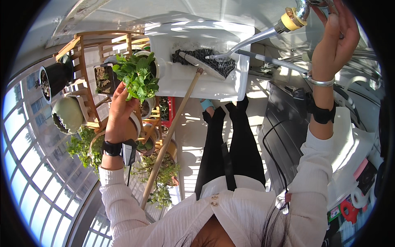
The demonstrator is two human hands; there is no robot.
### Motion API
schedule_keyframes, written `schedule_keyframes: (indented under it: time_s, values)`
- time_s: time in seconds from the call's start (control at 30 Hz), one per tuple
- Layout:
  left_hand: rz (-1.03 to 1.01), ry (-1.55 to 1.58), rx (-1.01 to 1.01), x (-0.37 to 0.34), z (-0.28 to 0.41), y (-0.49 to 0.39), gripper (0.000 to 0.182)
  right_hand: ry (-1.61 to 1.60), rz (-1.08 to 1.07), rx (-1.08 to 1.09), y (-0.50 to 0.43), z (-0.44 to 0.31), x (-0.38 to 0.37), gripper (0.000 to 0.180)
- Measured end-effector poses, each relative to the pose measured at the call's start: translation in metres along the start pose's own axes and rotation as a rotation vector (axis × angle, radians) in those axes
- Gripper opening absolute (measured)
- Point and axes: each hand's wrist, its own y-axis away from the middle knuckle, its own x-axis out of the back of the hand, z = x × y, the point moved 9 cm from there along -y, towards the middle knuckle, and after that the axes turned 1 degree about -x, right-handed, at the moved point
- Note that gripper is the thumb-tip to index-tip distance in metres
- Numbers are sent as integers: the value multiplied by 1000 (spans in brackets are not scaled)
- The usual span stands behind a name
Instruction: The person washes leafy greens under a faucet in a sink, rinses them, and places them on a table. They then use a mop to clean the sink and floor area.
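My left hand point(118, 106) grips the lower left side of a leafy green plant point(139, 77); the leaves hide part of its fingers. At the upper right, my right hand point(336, 43) is on a chrome faucet point(304, 10), partly cut off by the picture's rim. A yellow hose connector point(291, 20) with a metal clamp sits on the faucet's outlet. From it a clear hose point(259, 37) runs down into a white basin point(197, 88). Inside the basin rests a flat mop's black-and-white head point(226, 66), its wooden handle point(172, 131) slanting out towards me.
A wooden plant stand point(86, 80) holds several pots on the left, including a black pot point(55, 80) and a pale green jagged-rimmed pot point(68, 114). Trailing plants point(160, 176) hang lower down. A dark grey panel point(280, 139) stands on the right. Barred windows point(40, 160) line the left.
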Motion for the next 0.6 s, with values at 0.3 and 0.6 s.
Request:
schedule_keyframes:
  time_s: [0.3,0.6]
  values:
    - [196,-45,7,38,-66,-47,28,-123,-226,-1752,457,131,-104,30]
    - [335,-164,24,109,-125,-82,37,409,-535,-1343,518,307,-214,80]
